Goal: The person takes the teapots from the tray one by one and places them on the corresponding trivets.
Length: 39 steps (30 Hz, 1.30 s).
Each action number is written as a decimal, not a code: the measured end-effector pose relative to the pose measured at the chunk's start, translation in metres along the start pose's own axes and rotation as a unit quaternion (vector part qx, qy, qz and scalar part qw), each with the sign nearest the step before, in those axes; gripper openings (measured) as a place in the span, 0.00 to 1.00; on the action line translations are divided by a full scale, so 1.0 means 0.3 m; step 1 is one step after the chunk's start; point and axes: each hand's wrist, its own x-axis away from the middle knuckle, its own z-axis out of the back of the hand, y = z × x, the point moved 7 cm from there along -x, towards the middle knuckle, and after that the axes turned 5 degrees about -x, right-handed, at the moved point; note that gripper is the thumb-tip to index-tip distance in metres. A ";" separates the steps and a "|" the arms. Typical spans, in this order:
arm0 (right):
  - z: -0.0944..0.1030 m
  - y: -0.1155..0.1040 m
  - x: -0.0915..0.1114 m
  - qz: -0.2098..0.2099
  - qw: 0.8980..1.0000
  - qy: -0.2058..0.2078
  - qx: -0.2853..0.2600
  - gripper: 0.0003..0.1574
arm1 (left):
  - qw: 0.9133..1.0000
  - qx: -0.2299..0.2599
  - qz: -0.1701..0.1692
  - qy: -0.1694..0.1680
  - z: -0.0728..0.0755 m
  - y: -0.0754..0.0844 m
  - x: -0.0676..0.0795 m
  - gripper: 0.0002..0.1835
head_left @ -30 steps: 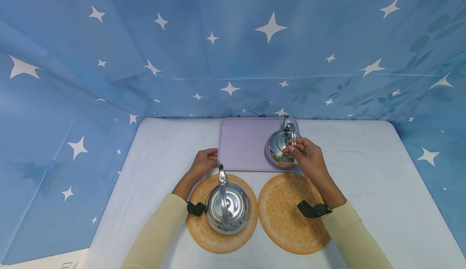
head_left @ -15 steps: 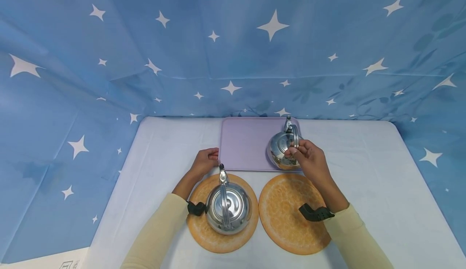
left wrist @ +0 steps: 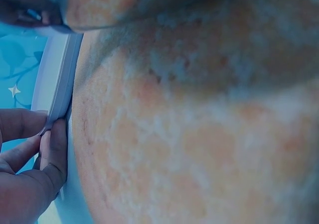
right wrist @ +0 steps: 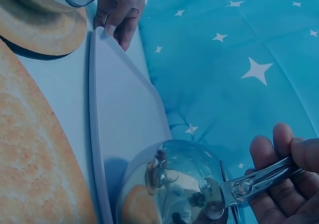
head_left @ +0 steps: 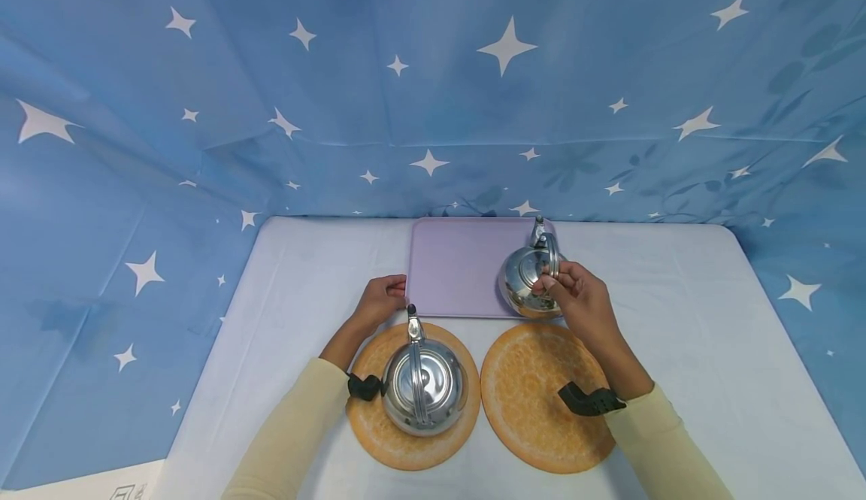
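Observation:
My right hand (head_left: 587, 303) grips the arched handle (right wrist: 264, 179) of a shiny steel kettle (head_left: 519, 288) at the right end of a lilac tray (head_left: 449, 267). Its spout points away from me. I cannot tell whether the base touches the tray. My left hand (head_left: 379, 301) pinches the tray's near left edge; in the left wrist view the thumb and fingers (left wrist: 58, 147) close on the rim. A second steel kettle (head_left: 443, 383) stands upright on a round bread-patterned mat (head_left: 386, 443), below my left hand.
Another round bread-patterned mat (head_left: 534, 402) lies to the right, just in front of the tray. White cloth (head_left: 717, 350) covers the table. A blue curtain with white stars (head_left: 433, 94) hangs along the back and sides.
My right hand and the kettle it holds have shifted slightly right and a little toward me over the tray. The left hand, tray and second kettle have stayed put.

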 end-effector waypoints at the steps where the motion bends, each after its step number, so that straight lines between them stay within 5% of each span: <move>1: 0.001 -0.001 0.001 0.001 1.000 0.000 0.001 0.21 | 1.000 0.000 -0.001 0.000 0.000 0.000 0.000 0.27; 16: 0.006 -0.049 0.021 0.042 0.999 0.009 0.010 0.16 | 1.000 -0.001 -0.002 -0.003 -0.002 0.007 -0.001 0.27; 24: 0.006 -0.054 0.034 0.030 1.000 0.005 0.004 0.14 | 1.000 -0.003 -0.001 -0.008 -0.004 0.007 0.000 0.27; 39: 0.021 -0.128 0.118 0.052 0.997 0.004 0.050 0.10 | 1.000 -0.006 -0.004 -0.001 -0.001 0.003 0.007 0.27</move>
